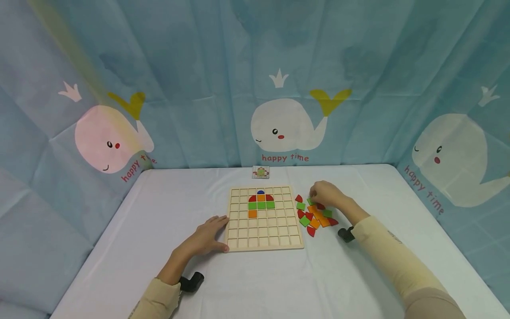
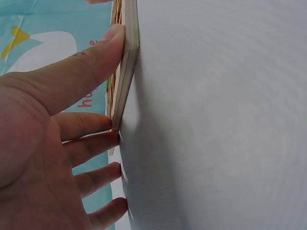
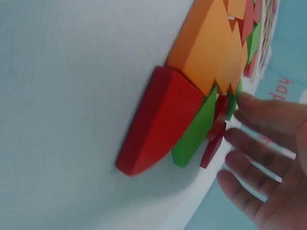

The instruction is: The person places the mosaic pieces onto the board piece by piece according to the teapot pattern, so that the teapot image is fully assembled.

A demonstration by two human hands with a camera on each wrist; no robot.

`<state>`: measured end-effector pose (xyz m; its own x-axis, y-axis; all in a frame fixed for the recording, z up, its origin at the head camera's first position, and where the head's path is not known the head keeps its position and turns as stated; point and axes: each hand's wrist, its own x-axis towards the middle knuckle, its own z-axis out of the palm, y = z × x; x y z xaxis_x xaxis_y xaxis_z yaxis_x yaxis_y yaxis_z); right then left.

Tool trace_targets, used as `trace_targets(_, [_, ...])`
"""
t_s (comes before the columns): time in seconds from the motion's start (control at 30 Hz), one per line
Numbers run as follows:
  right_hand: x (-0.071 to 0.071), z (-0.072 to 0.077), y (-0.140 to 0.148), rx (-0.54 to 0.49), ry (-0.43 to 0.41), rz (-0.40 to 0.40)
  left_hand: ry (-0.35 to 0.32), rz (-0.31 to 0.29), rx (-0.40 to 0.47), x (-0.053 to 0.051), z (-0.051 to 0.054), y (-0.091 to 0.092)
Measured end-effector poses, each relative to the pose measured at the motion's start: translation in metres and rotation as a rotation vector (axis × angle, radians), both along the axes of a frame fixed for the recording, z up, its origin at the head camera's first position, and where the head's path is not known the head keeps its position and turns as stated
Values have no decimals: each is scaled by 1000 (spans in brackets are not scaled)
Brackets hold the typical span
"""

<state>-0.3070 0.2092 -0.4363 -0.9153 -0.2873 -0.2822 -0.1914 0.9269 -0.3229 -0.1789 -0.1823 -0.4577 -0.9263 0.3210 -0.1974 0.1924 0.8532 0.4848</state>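
Note:
The left hand (image 1: 207,236) lies spread at the left edge of the wooden grid board (image 1: 267,250), thumb by its near-left corner. In the left wrist view the left hand (image 2: 72,124) touches the board (image 2: 127,72) with its thumb and nearest fingers; the other fingers are spread. Coloured pieces sit in the grid: a blue one, red, green and orange (image 1: 253,214) ones. Over the loose pieces, the right hand (image 1: 327,194) pinches a green square (image 1: 311,201). The right wrist view shows the right hand (image 3: 268,153) with thumb and index fingertips together at this green piece (image 3: 232,104).
Loose orange, green and red pieces (image 1: 311,231) lie in a pile right of the board. A small stack of picture cards (image 1: 260,172) lies behind the board on the white cloth (image 1: 167,195). A blue curtain (image 1: 191,133) with whale prints stands behind the table.

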Motion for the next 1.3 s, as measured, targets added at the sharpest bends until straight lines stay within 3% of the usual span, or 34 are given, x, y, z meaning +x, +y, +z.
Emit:
trace_targets(0.17, [2, 1, 1, 10, -12, 43, -4, 1, 2, 0, 0, 0])
trace_targets(0.5, [1, -5, -3, 21, 6, 54, 0, -4, 2, 1, -1, 0])
trace_targets(0.93, [2, 4, -11, -21, 38, 22, -5, -4, -11, -2, -3, 0])
trace_targets(1.3, [14, 14, -44, -81, 160, 232, -3, -3, -8, -1, -1, 1])
